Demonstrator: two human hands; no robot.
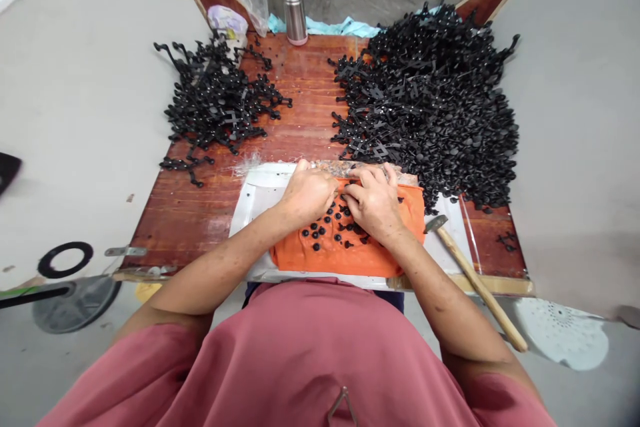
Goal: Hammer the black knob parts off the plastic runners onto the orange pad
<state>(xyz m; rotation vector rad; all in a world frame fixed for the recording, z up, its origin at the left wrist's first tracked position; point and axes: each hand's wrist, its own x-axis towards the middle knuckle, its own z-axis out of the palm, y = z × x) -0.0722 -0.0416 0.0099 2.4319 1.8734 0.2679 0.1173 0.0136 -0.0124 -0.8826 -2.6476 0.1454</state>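
My left hand (pixel 310 193) is closed in a pinch at the upper edge of an orange cloth (pixel 300 257); what lies between its fingers is hidden. Beside it, my right hand (pixel 373 201) rests with bent fingers over the same cloth. Its thumb and fingertips press together near small black parts, and I cannot make out what they hold. Several small round-headed black pieces (pixel 316 247) are scattered on the cloth between and below my hands. The cloth covers part of a white board (pixel 257 197).
A large heap of black parts (pixel 430 107) stands at right, a smaller pile of black frames (pixel 215 100) at left on the wooden table (pixel 305 93). A hammer (pixel 475 280) lies over the front right edge. A steel-based bottle (pixel 295 17) stands at the back.
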